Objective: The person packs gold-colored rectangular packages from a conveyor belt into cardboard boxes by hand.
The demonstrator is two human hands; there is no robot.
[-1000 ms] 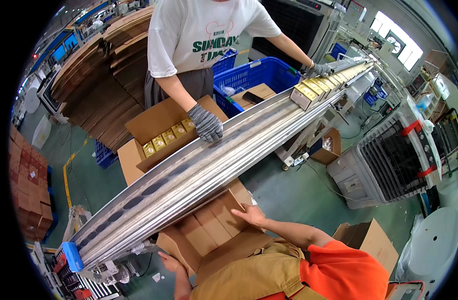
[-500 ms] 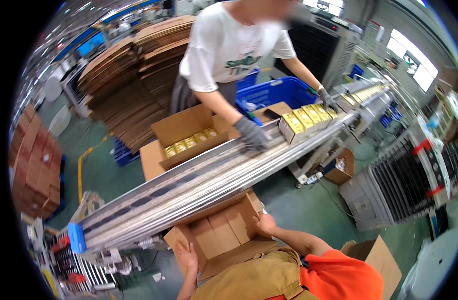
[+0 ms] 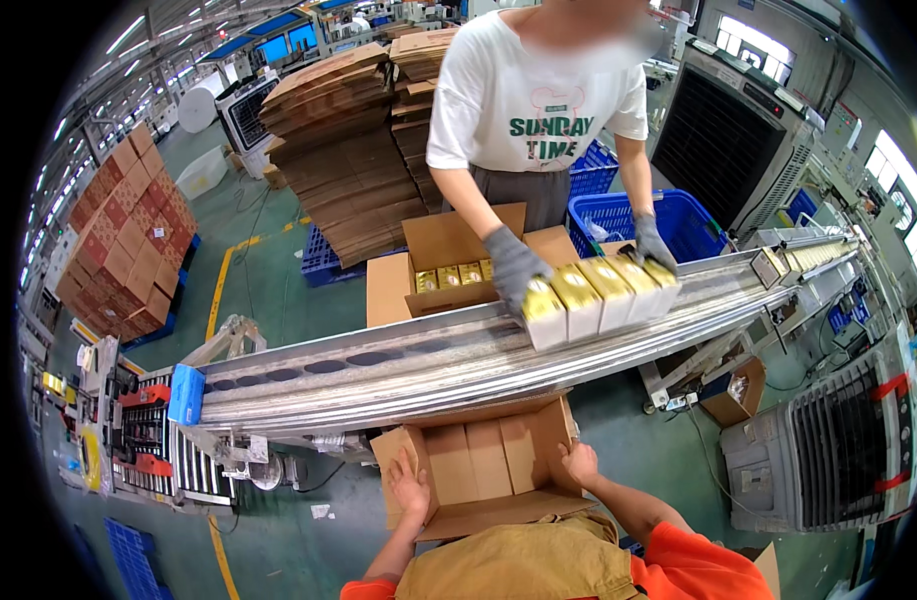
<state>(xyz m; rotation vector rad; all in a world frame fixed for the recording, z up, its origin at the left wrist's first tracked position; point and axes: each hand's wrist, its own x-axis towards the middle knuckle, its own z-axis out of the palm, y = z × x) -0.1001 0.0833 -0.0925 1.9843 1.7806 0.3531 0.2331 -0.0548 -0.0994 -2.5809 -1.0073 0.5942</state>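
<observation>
An open, unfilled cardboard box [image 3: 468, 465] sits in front of my apron, below the near side of the conveyor. My left hand [image 3: 410, 488] lies with fingers extended against its left side flap. At the opposite side, my right hand [image 3: 580, 465] has its fingers curled over the upper edge of the box wall. Across the conveyor belt [image 3: 308, 385], a co-worker in grey gloves [image 3: 518, 265] grips both ends of a row of gold-and-white cartons [image 3: 583, 295] resting on or just over the belt.
Beyond the belt stands another cardboard box [image 3: 386, 290] with gold cartons inside. Flattened cardboard [image 3: 348, 180] is stacked behind it, beside a blue crate [image 3: 678, 215]. A grey air cooler [image 3: 778, 460] stands at right. Packed red-and-brown boxes [image 3: 128, 240] fill a pallet at left.
My view has shifted. The co-worker's free gloved hand has gone onto the carton row, which has come leftward along the belt. My hands keep their places on the box.
</observation>
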